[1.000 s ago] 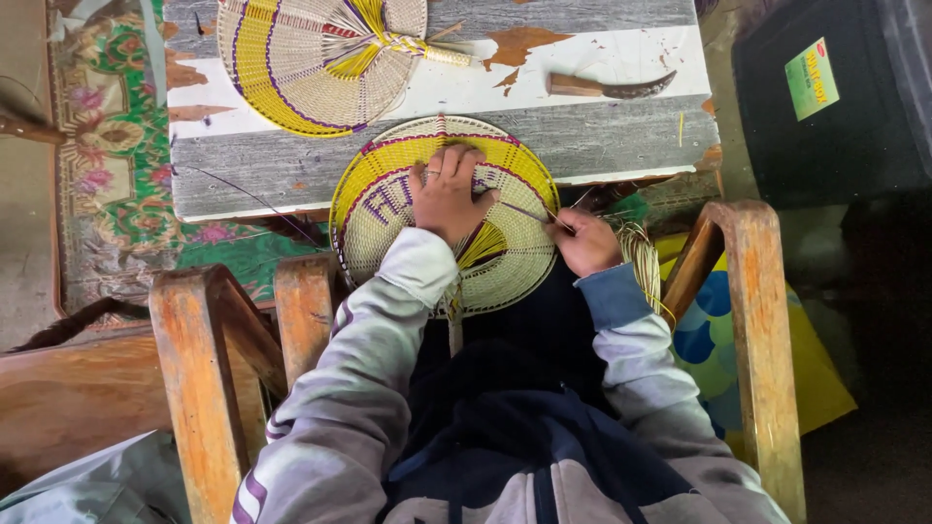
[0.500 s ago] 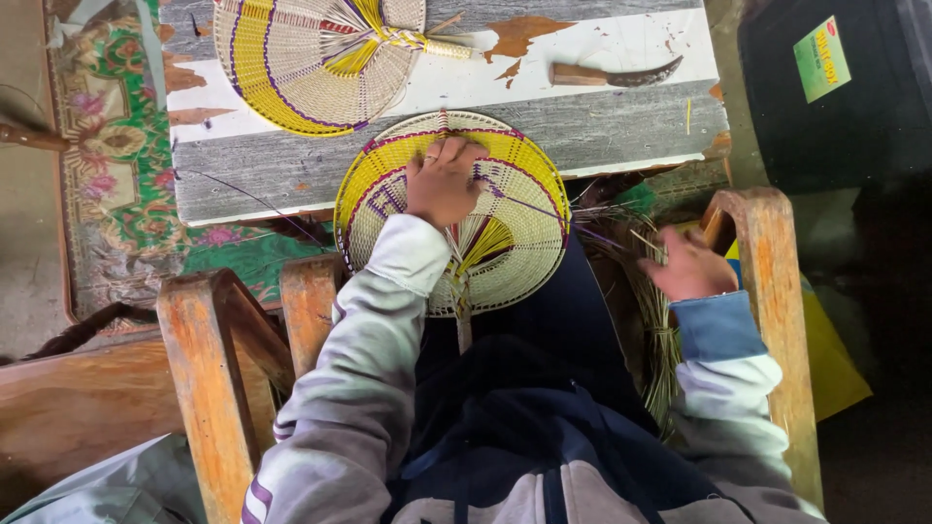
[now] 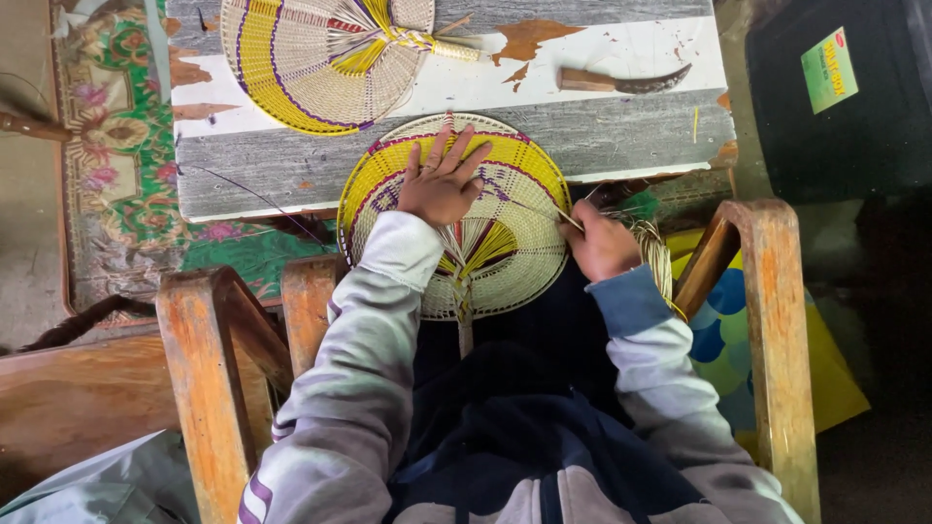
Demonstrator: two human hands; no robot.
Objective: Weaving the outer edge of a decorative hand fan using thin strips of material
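Work piece: round woven fan (image 3: pixel 495 247), half on the table edge (image 3: pixel 291 199), half over the lap.
Left hand (image 3: pixel 439 184): flat, fingers spread, pressing the fan, gripping nothing.
Right hand (image 3: pixel 600 243): closed on a thin strand (image 3: pixel 568 219) at the rim.
Progress: face appears mostly woven; rim unfinished.
Reference: finished fan (image 3: pixel 325 58) lies above.

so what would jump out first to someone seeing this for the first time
The round yellow and purple woven fan at the table's near edge, with the left hand spread flat on it and the right hand pinching a thin strand at its rim. Behind it lie a second fan and a curved knife.
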